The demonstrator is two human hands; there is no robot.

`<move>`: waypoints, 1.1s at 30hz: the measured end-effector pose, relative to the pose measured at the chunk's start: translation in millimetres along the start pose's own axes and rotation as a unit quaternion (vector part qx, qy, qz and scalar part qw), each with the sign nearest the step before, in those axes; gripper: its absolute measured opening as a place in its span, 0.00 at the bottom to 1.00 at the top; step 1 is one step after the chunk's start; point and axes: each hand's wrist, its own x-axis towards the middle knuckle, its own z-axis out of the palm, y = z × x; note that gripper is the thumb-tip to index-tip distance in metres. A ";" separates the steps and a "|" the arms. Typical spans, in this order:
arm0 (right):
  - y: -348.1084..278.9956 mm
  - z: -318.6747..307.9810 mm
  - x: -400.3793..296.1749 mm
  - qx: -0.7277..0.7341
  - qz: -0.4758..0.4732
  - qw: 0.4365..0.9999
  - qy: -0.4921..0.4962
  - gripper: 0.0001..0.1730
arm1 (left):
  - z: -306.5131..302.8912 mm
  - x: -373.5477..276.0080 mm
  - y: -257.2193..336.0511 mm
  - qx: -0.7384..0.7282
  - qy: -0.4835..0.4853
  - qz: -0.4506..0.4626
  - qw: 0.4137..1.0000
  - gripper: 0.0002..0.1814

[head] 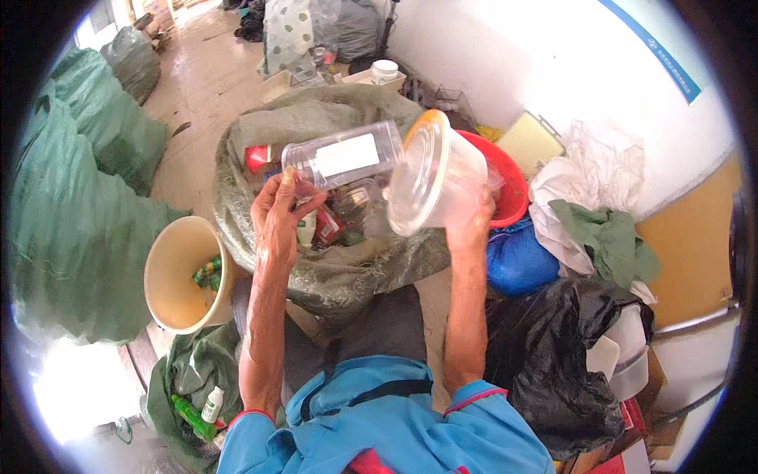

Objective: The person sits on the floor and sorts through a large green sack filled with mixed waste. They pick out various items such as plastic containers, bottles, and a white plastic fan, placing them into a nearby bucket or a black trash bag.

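My left hand pinches the near left end of a clear plastic container with a white label, held tilted above an open woven sack. A translucent round plastic tub with a lid-like, orange-stained face is gripped by my right hand, just right of the clear container; the two nearly meet or overlap. Inside the sack lie a red and white package, a white-green bottle, a red cup-like piece and clear plastic packaging. The fingers of my right hand are partly hidden behind the tub.
A cream bucket with green wrappers stands left, beside large green sacks. A smaller sack holds bottles at lower left. Right are a red basin, a blue bag and a black plastic bag. A white wall rises behind.
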 end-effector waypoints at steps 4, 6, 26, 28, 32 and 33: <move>8.2 15.9 -16.6 0.080 -0.015 0.997 -0.005 0.50 | 43.2 -11.1 -6.2 0.000 0.013 0.039 0.999 0.15; 5.9 20.6 -24.5 0.066 -0.031 0.997 -0.001 0.52 | 57.7 -15.6 -11.0 0.007 0.021 0.054 0.998 0.15; 22.8 -275.2 72.4 0.372 0.125 0.860 0.327 0.68 | 321.3 120.4 -206.4 0.423 -0.408 0.182 0.788 0.18; 41.4 -273.6 74.7 0.233 0.113 0.920 0.294 0.68 | 301.3 134.0 -241.6 0.417 -0.424 0.233 0.769 0.18; 76.2 -315.9 56.4 0.220 0.144 0.875 0.406 0.61 | 271.0 105.6 -246.5 0.441 -0.446 0.199 0.753 0.19; 93.1 -323.6 44.0 0.238 0.149 0.862 0.421 0.60 | 260.8 91.2 -229.2 0.464 -0.445 0.162 0.749 0.20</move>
